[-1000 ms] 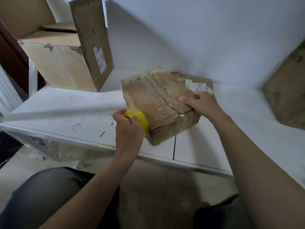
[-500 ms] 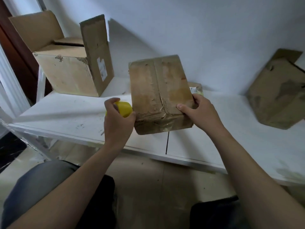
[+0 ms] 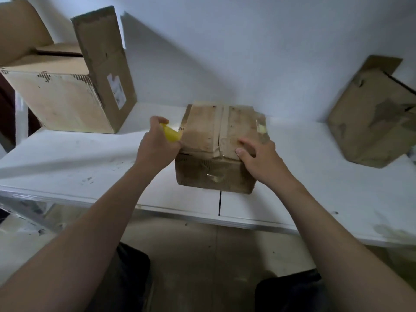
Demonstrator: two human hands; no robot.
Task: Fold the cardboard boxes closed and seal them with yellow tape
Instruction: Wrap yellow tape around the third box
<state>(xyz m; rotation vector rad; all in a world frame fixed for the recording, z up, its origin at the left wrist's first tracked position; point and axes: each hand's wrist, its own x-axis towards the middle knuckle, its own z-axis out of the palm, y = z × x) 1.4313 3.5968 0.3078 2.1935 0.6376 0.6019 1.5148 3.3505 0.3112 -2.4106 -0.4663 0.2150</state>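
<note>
A small worn cardboard box (image 3: 202,131) sits flat on the white table (image 3: 90,163) near its front edge, top flaps folded down with old clear tape along the centre seam. My left hand (image 3: 157,147) grips a roll of yellow tape (image 3: 171,133) against the box's left top edge. My right hand (image 3: 258,154) rests on the near right part of the box top, fingers spread and lightly bent, thumb on the front corner.
A larger open box (image 3: 67,95) with raised flaps stands at the back left. Another brown box (image 3: 371,122) leans against the wall at the right. The white wall runs close behind. My knees are below the table edge.
The small box was tipped up on edge and has been set down flat on the table. My left hand with the tape roll moved up to the box's left top edge.
</note>
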